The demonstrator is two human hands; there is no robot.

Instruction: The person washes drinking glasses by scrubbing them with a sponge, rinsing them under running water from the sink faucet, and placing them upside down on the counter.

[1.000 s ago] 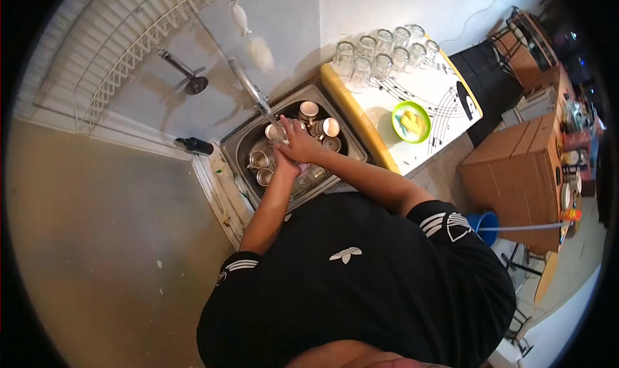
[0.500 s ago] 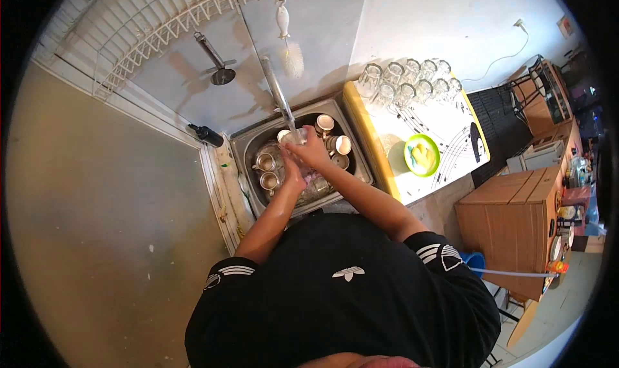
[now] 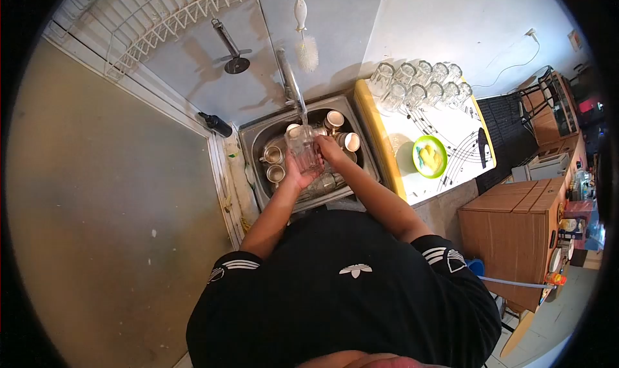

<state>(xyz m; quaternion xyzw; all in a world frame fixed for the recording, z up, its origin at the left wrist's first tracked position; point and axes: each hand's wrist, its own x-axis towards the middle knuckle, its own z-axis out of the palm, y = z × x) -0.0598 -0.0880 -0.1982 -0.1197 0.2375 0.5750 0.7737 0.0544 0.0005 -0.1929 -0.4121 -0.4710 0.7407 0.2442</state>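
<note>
A clear glass mug is held tilted under the tap, over the sink. My left hand cups its lower side and base. At the mug's right side, the fingers of my right hand are closed, seemingly on the handle. Water appears to run from the spout onto the mug. Around my hands in the basin stand several cups, among them a metallic-looking cup at the left and a pale-rimmed cup at the back. More glassware lies below my hands, partly hidden.
Right of the sink, a yellow-edged table bears several upturned glass mugs and a green bowl with sponges. A dark bottle lies at the sink's left corner. A brush and a strainer-like utensil hang on the wall.
The glass mug has turned and come more into view below the spout. My right hand has shifted from its top to its right side; my left hand now supports it from below.
</note>
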